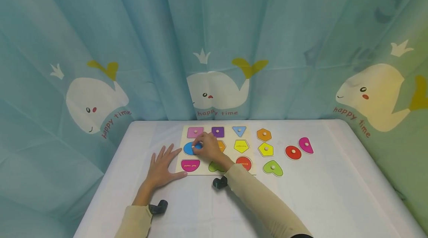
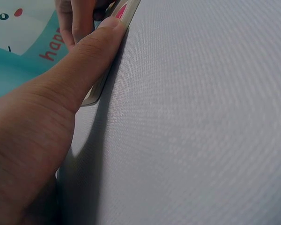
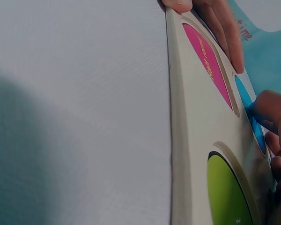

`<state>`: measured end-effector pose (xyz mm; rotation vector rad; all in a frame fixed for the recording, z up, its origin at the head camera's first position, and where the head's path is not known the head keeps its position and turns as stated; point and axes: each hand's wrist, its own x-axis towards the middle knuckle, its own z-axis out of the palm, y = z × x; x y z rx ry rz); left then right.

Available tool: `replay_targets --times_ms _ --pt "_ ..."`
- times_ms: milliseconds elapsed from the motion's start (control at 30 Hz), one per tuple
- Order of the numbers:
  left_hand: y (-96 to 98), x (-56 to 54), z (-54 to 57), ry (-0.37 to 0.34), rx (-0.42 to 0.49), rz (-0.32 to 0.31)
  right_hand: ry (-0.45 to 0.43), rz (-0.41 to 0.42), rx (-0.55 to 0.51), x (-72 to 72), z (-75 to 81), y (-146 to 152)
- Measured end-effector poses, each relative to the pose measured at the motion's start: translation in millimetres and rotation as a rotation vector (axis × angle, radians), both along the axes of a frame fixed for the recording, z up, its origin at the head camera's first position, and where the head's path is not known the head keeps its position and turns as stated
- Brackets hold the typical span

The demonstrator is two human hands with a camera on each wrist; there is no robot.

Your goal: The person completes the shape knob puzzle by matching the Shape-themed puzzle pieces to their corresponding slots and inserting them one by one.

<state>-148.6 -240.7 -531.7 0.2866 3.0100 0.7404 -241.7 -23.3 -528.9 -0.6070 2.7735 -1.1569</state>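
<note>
The right hand [image 1: 210, 146] pinches the blue oval piece [image 1: 187, 149] midway along the left side of the puzzle board [image 1: 230, 151]. The left hand [image 1: 161, 170], fingers spread, touches the board's near left corner.

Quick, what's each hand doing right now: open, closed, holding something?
Left hand: open, fingers spread, thumb on the edge of the puzzle board.
Right hand: closed, fingertips pinching the blue oval piece.

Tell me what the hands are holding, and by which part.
The right hand pinches the blue oval piece by its small central knob. The left hand only touches the edge of the puzzle board, gripping nothing.
</note>
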Motion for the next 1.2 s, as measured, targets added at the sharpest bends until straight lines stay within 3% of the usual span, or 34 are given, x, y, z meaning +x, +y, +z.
replay_targets --times_ms 867,1200 --pt "0.0 -0.6 -0.8 0.002 0.007 0.002 0.009 0.013 -0.008 2.3 1.7 1.4" --pt "0.1 0.4 1.4 -0.02 -0.003 0.001 -0.041 0.186 -0.026 -7.8 19.7 18.7"
